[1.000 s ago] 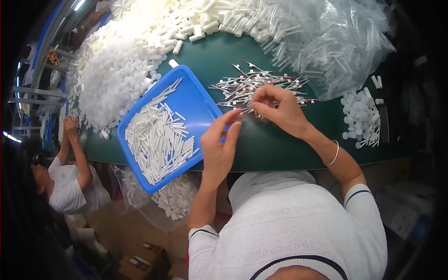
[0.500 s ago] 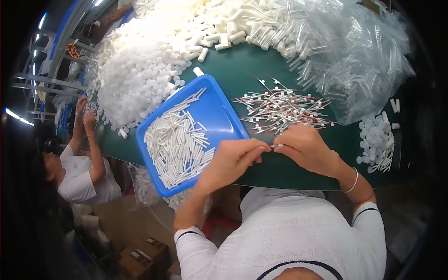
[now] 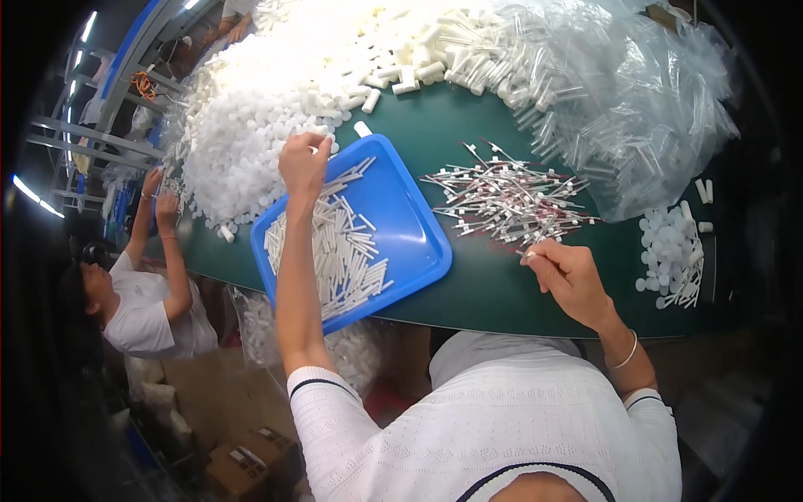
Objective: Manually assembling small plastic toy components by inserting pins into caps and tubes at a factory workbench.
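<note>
My left hand (image 3: pixel 303 167) reaches over the far left side of the blue tray (image 3: pixel 418 243), at the edge of a heap of small white caps (image 3: pixel 238 155). Its thumb and fingers are curled in a pinch by a pale piece; whether they grip it is unclear. Many short white tubes (image 3: pixel 339 259) lie in the tray, partly covered by my left forearm. Just in front of a pile of thin sticks with white collars and reddish ends (image 3: pixel 510 201), my right hand (image 3: pixel 573 284) pinches a small white-tipped stick (image 3: pixel 527 255).
Cream cylinders (image 3: pixel 401 63) are heaped along the back, beside clear tubes in a plastic bag (image 3: pixel 636 109). At the right lie more white discs (image 3: pixel 665 243) and thin sticks. Another person (image 3: pixel 159 301) works at the table's left end.
My hands were together in front of the stick pile. The left has moved away, up and left across the tray; the right has shifted slightly right, keeping the small stick.
</note>
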Motion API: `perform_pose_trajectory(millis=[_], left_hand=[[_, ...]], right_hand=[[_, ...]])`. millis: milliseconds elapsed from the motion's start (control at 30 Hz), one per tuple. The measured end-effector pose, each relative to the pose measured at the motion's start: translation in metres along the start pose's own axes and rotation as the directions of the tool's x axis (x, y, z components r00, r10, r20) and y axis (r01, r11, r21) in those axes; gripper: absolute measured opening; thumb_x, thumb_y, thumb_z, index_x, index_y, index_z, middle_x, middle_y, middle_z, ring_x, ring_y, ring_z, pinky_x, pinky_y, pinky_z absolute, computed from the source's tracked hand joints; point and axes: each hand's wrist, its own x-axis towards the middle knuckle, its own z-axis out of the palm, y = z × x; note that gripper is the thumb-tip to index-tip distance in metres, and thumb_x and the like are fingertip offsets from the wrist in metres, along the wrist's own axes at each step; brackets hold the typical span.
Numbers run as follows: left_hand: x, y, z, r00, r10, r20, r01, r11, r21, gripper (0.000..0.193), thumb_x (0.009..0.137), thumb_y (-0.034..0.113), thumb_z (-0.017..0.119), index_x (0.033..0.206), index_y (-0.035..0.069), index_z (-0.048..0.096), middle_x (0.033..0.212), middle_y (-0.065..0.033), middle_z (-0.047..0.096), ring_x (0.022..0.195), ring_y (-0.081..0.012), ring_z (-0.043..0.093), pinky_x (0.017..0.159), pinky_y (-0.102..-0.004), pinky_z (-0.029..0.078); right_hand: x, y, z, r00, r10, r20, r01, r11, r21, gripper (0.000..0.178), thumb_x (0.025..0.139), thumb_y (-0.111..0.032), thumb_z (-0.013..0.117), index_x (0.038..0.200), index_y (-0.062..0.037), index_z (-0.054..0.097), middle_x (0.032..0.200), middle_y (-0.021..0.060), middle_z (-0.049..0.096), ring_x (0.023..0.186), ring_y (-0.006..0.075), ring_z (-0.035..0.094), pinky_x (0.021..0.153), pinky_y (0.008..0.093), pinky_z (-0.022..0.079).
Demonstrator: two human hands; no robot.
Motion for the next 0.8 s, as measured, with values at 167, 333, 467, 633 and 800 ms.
perform_pose_trajectory(millis=[167,333,467,633,800], left_hand=[[-0.130,0.150,-0.017,0.890,0.071,0.451,0.404,0.336,-0.851,0.014,0.089,0.008,0.065,0.101,0.002,0.063,0.085,-0.0023,0.066,0.074,-0.0065,0.059,0.065,-0.0203,0.047],[-0.202,0.181,-0.004,0.923,0.093,0.373,0.326,0.326,-0.888,0.020,0.093,0.005,0.059,0.111,-0.001,0.066,0.101,-0.0049,0.064,0.082,-0.0068,0.056,0.068,-0.0187,0.042],[-0.206,0.167,0.004,0.804,0.061,0.591,0.580,0.135,-0.803,0.023,0.092,0.008,0.062,0.112,-0.001,0.066,0.103,-0.0070,0.065,0.080,-0.0083,0.057,0.066,-0.0194,0.044],[-0.208,0.155,0.008,0.709,0.049,0.704,0.681,-0.308,-0.664,0.033,0.093,0.007,0.059,0.123,-0.004,0.056,0.111,-0.0162,0.064,0.087,-0.0141,0.063,0.074,-0.0223,0.053],[-0.211,0.158,0.008,0.693,0.071,0.717,0.684,-0.377,-0.624,0.034,0.093,0.005,0.058,0.125,-0.004,0.054,0.112,-0.0177,0.064,0.091,-0.0163,0.064,0.078,-0.0236,0.055]], right_hand=[[-0.006,-0.003,0.010,1.000,0.007,-0.016,-0.003,0.963,0.270,0.013,0.097,-0.006,0.050,0.095,0.0021,0.060,0.067,0.0041,0.058,0.060,0.0067,0.054,0.054,0.0216,0.043],[0.000,-0.008,0.028,0.991,-0.114,0.065,0.079,0.912,0.401,0.018,0.100,-0.010,0.046,0.098,0.0042,0.057,0.083,0.0079,0.063,0.073,0.0102,0.060,0.068,0.0232,0.051],[-0.002,0.001,0.034,0.993,-0.103,0.049,0.073,0.907,0.416,0.015,0.098,-0.008,0.051,0.095,0.0034,0.059,0.078,0.0064,0.063,0.071,0.0094,0.062,0.062,0.0217,0.049],[-0.010,0.002,0.024,0.993,-0.107,-0.040,0.109,0.993,0.037,0.008,0.087,-0.003,0.061,0.081,0.0018,0.061,0.061,0.0016,0.055,0.052,0.0045,0.050,0.046,0.0207,0.037],[-0.012,0.002,0.023,0.987,-0.122,-0.103,0.122,0.993,-0.007,0.015,0.080,-0.005,0.064,0.068,-0.0016,0.056,0.051,0.0064,0.048,0.042,0.0144,0.043,0.042,0.0296,0.034]])
